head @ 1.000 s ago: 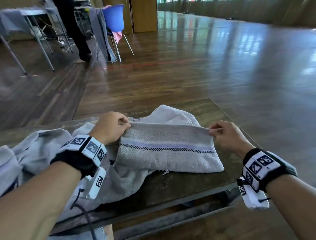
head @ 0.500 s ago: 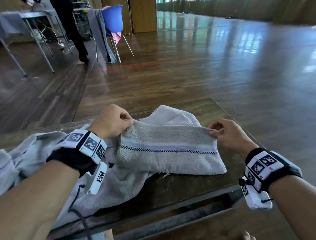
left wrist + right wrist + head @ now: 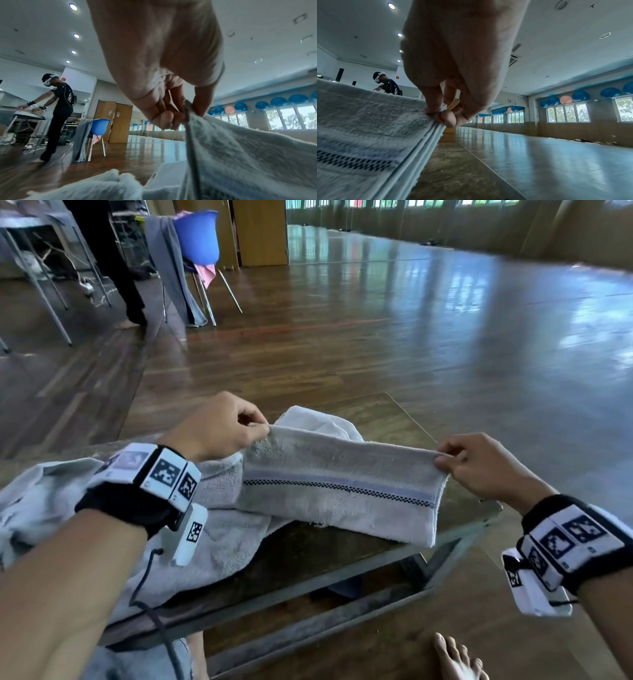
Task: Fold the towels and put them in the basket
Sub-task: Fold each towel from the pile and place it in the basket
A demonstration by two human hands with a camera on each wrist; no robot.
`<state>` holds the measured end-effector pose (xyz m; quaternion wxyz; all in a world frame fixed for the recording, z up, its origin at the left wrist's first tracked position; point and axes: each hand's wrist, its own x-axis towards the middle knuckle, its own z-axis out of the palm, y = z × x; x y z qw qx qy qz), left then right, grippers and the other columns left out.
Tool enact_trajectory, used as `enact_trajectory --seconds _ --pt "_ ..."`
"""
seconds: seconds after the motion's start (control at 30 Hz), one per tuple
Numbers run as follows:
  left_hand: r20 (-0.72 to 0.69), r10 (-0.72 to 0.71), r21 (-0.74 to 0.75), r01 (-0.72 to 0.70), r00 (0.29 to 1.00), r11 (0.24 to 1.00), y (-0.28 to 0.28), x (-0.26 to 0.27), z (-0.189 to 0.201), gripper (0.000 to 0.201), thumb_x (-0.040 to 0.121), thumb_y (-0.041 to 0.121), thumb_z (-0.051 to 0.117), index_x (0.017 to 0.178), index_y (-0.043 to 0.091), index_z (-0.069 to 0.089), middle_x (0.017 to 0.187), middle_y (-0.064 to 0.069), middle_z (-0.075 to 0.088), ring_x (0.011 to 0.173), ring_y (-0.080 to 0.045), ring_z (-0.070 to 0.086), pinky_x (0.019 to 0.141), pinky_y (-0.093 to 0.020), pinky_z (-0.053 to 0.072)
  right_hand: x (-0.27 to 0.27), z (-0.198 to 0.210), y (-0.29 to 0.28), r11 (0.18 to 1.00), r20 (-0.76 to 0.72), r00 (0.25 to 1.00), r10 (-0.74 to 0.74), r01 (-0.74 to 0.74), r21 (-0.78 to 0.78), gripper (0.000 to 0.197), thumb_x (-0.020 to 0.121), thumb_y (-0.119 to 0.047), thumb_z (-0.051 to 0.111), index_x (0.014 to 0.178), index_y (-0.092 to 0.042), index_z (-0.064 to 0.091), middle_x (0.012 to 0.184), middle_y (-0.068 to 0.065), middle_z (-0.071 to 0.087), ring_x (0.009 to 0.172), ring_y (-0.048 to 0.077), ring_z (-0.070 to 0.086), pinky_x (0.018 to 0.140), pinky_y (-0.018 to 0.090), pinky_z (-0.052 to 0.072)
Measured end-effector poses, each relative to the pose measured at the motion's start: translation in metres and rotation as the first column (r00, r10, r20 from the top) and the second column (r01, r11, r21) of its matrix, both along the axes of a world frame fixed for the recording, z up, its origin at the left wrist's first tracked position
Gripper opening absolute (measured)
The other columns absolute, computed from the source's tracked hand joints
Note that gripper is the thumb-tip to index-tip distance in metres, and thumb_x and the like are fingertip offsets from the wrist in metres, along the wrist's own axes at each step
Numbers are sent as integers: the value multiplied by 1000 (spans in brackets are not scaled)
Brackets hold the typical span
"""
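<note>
Folded towel [image 3: 339, 491], grey with one checked stripe, held taut by its top edge above the surface [image 3: 404, 419]; its lower edge rests near the surface's front edge. Left hand [image 3: 219, 426] pinches the top left corner between thumb and fingers; right hand [image 3: 479, 463] pinches the top right corner, where several stacked layers show. More grey towels [image 3: 44, 498] lie heaped at left, count unclear. One blue chair [image 3: 198, 237] stands well apart across the wooden floor [image 3: 411, 354].
</note>
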<state>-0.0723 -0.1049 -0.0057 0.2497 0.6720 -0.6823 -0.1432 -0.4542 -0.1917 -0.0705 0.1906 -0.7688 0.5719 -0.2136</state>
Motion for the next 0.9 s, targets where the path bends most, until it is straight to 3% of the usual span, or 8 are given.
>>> enact_trajectory --seconds 0.13,0.27,0.37,0.43,0.5,0.6,0.73,0.9 --pt "-86 12 -178 -28 996 984 -5 -16 4 7 89 15 71 88 18 78 74 2 73 63 -12 67 61 -32 58 -4 12 -6 974 161 977 -139 164 -156 25 87 -21 74 67 -34 67 70 -17 68 70 7 65 69 22 49" --pt "-88 42 -439 -77 995 895 -11 -24 6 15 91 11 68 105 9 74 99 -2 70 84 -15 69 78 -30 59 2 27 -14 932 479 869 -123 268 -246 16 87 -16 71 83 -31 69 91 3 76 82 25 75 84 45 62" --pt "-31 -20 -511 2 999 860 -10 -18 3 26 91 8 67 117 11 69 107 -3 66 93 -13 65 87 -25 56 -5 29 -12 909 521 854 -19 231 -346 24 92 -19 72 89 -42 66 105 5 72 88 16 73 78 26 60" --pt "52 -72 -411 87 996 907 -6 -15 -8 19 89 12 70 108 15 71 104 -3 64 87 -14 63 81 -26 56 -13 16 -2 941 453 891 -7 159 -299 21 92 -19 74 93 -38 65 100 5 72 82 15 72 64 18 56" --pt "134 -124 -126 141 983 982 -3 -13 -27 15 85 15 74 96 24 70 98 -1 60 82 -15 61 74 -25 53 -24 -8 7 992 232 973 -8 37 -118 16 90 -12 75 93 -26 67 92 10 72 74 26 70 58 27 55" --pt "212 -183 238 131 960 962 -2 -12 -60 19 80 16 78 95 22 68 94 1 61 82 -14 59 71 -26 46 -31 -39 17 975 -31 994 108 -100 201 22 83 -3 77 95 -19 68 92 13 66 85 40 66 86 48 55" --pt "199 -9 236 -39 980 971 -9 -17 -82 24 86 39 72 82 18 63 88 -1 67 84 -20 63 81 -39 53 -25 -47 10 986 -30 993 -113 116 124 10 88 -22 71 85 -25 62 83 -4 66 86 24 62 71 31 46" --pt "216 151 222 -199 965 955 -18 -31 -89 51 89 55 62 59 15 51 69 -7 65 62 -23 60 56 -33 43 -14 -50 6 946 -190 965 -181 223 237 47 93 -37 64 56 -12 50 69 8 57 71 22 52 62 31 37"
